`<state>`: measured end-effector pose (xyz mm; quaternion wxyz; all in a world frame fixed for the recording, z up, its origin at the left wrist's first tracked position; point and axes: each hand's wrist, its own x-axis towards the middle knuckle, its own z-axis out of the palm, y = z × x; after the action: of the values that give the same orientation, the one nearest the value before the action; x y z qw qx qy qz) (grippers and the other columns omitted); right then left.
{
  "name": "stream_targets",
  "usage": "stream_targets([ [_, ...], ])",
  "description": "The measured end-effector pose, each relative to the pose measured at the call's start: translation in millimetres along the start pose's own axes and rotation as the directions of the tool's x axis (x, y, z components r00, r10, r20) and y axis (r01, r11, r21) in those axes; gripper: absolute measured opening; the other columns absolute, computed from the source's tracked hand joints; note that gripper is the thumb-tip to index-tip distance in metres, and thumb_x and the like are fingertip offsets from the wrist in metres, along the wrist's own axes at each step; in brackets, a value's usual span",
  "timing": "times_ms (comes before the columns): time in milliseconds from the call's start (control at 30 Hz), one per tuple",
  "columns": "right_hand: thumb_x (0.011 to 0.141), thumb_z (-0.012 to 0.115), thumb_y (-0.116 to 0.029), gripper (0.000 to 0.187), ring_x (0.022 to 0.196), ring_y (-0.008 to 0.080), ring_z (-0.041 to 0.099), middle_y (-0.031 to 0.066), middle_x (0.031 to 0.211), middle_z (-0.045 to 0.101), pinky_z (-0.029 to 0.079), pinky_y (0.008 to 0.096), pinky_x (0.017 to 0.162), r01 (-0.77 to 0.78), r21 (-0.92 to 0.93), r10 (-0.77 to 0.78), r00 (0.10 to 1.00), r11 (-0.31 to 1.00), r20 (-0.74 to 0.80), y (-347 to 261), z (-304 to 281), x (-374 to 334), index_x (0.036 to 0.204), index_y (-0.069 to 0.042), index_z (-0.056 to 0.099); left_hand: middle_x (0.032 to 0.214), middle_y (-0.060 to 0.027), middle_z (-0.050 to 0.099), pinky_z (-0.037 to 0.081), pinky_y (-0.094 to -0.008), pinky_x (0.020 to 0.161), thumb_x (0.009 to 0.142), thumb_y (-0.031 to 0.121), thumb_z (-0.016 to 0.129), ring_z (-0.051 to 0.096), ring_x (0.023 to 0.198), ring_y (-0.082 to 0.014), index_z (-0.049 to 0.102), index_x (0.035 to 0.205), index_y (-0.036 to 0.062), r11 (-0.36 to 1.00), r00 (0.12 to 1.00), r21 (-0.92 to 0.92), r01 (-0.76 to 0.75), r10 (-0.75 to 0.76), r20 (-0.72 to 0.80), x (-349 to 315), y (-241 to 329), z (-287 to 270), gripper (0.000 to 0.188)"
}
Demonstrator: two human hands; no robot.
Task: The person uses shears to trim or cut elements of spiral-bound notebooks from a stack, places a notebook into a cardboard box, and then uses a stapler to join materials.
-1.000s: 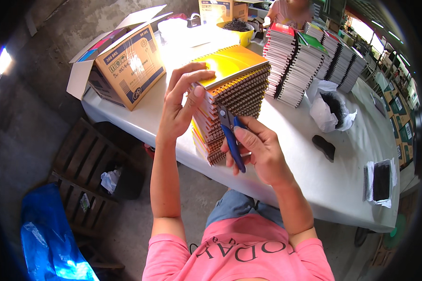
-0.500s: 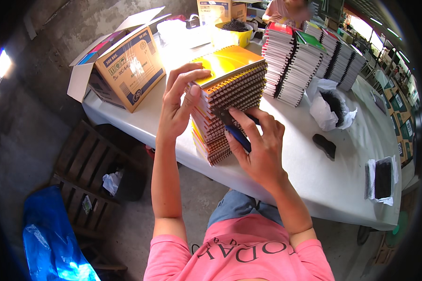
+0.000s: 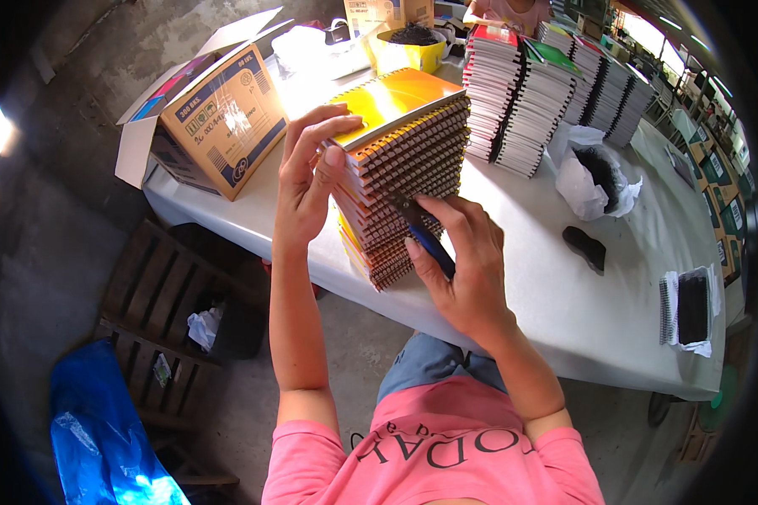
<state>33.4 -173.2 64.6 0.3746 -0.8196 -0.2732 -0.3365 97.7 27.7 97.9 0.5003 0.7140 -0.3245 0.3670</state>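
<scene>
Stack of spiral notebooks (image 3: pixel 400 168), yellow cover on top, tilted on near edge of white surface (image 3: pixel 564 295). Left hand (image 3: pixel 307 181) spread open, fingers pressed on stack's left side. Right hand (image 3: pixel 463 261) closed around blue-handled pliers (image 3: pixel 421 227), tips at the wire spirals. Cardboard box (image 3: pixel 219 126) left of stack.

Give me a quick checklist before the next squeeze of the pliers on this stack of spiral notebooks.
1. Left hand steadies the stack of orange-covered spiral notebooks: ok.
2. Right hand grips the blue-handled pliers: ok.
3. Plier tip sits at the wire coils: ok.
4. Tip closed on one wire end: cannot tell.
5. Stack rests squarely on the white table: not ok, it tilts over the near edge.
</scene>
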Motion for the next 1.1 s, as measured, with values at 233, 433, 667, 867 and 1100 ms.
stream_targets([
  [233,0.082,0.065,-0.029,0.042,0.092,0.0215,0.055,0.0058,0.104,0.053,0.033,0.0382,0.087,0.096,-0.198,-0.100,0.995,0.976,-0.010,1.6,6.0,0.2,0.121,-0.016,0.056,0.120,-0.0134,0.050,0.039,-0.0359,0.096,0.095,0.032,0.049,0.047,0.116,-0.0234,0.063,0.110,0.0055,1.000,1.000,0.009,0.001,-0.001,0.003,0.0,-1.0,0.1,0.033],
  [433,0.081,0.066,-0.026,0.039,0.081,0.0217,0.057,0.0048,0.098,0.055,0.042,0.0357,0.067,0.162,-0.171,-0.167,0.986,0.972,-0.011,5.4,9.2,3.1,0.118,-0.015,0.058,0.120,-0.0136,0.050,0.039,-0.0360,0.096,0.095,0.031,0.049,0.048,0.115,-0.0237,0.063,0.110,0.0056,1.000,1.000,0.008,0.007,-0.007,-0.008,-1.2,-0.2,1.4,0.033],
  [667,0.089,0.060,-0.021,0.025,0.068,0.0205,0.061,0.0086,0.083,0.059,0.049,0.0287,0.058,0.008,0.393,-0.020,0.999,0.920,0.026,8.8,9.6,5.3,0.111,-0.008,0.057,0.120,-0.0133,0.051,0.038,-0.0359,0.097,0.095,0.030,0.049,0.048,0.115,-0.0238,0.063,0.109,0.0050,0.999,0.999,0.043,-0.034,0.033,0.016,0.7,1.8,0.7,0.032],
  [867,0.095,0.054,-0.026,0.027,0.065,0.0091,0.059,0.0055,0.083,0.062,0.046,0.0240,0.054,-0.735,0.677,0.230,0.651,-0.052,0.724,-9.4,-11.0,5.9,0.112,-0.006,0.052,0.120,-0.0132,0.050,0.039,-0.0362,0.096,0.095,0.029,0.050,0.047,0.116,-0.0234,0.063,0.110,0.0048,0.999,0.999,0.027,-0.034,0.034,0.029,-0.3,-0.6,-0.4,0.031],
  [1100,0.082,0.065,-0.026,0.042,0.099,0.0254,0.052,0.0094,0.108,0.053,0.035,0.0396,0.089,0.008,-0.003,-0.008,1.000,1.000,-0.013,1.7,6.6,-9.2,0.120,-0.011,0.053,0.123,-0.0125,0.047,0.040,-0.0371,0.097,0.096,0.029,0.048,0.046,0.117,-0.0222,0.061,0.112,0.0039,0.999,0.999,-0.042,0.030,-0.029,0.018,-0.9,0.9,-0.8,0.033],
])
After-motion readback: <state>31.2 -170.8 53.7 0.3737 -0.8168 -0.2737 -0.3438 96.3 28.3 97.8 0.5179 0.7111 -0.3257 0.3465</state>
